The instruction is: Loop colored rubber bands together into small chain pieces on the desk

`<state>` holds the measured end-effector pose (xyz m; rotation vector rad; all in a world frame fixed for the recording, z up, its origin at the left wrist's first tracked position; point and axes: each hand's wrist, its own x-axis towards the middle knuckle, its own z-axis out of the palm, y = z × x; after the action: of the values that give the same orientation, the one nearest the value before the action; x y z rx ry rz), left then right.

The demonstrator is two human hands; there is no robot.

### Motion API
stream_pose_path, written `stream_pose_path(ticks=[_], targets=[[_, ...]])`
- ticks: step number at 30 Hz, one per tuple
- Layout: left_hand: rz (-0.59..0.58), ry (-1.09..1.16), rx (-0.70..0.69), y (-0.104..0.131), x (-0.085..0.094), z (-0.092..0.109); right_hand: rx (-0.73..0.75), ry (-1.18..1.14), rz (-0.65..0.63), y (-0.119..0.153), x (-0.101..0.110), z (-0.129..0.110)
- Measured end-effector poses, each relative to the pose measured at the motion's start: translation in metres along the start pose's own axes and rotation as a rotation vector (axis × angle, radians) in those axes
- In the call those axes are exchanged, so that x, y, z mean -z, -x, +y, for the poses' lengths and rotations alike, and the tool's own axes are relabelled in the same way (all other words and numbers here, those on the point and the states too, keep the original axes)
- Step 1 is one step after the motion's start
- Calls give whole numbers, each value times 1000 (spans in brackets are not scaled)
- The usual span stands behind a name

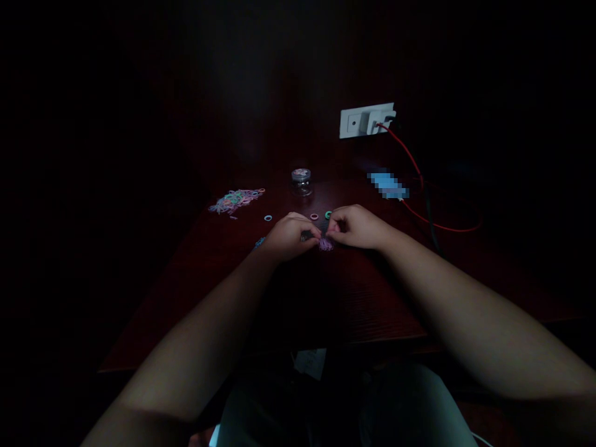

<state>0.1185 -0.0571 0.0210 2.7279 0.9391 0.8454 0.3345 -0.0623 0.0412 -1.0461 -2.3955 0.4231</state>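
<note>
Both hands meet over the dark red table, fingertips pinched together. My left hand (291, 237) is closed at the edge of a small heap of purple elastic bands (326, 245); what lies between its fingertips is too small to make out. Just right of it, my right hand (354, 227) is closed in a pinch above the same heap, its contents hidden. A green hair tie (328, 215) shows partly behind the right fingers, with a pink hair tie (314, 214) beside it. Left of these lies a light blue hair tie (265, 217). Blue bands (259, 243) are partly covered by my left hand.
A mixed pile of coloured bands (236, 200) lies at the table's far left. Behind the hands stands a clear lidded jar (302, 183). A phone-like blurred device (388, 185) with a red cable (410, 152) sits at right, below a wall socket (350, 124).
</note>
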Motion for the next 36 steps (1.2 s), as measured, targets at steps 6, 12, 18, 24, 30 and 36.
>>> stream_pose_path(ticks=[6,12,18,24,30,36], targets=[[-16,-4,7,1,0,0,1,-9,-151,2,3,-1],[-38,16,3,0,1,2,-114,112,-123,0,11,6],[-59,-9,2,0,2,2,-118,158,-208,1,4,12],[-89,-24,-15,-1,1,3,-121,143,-228,0,3,11],[-106,9,-24,-2,1,7,-104,121,-218,-1,2,10],[-58,17,-30,-1,1,9,-89,131,-193,-1,2,11]])
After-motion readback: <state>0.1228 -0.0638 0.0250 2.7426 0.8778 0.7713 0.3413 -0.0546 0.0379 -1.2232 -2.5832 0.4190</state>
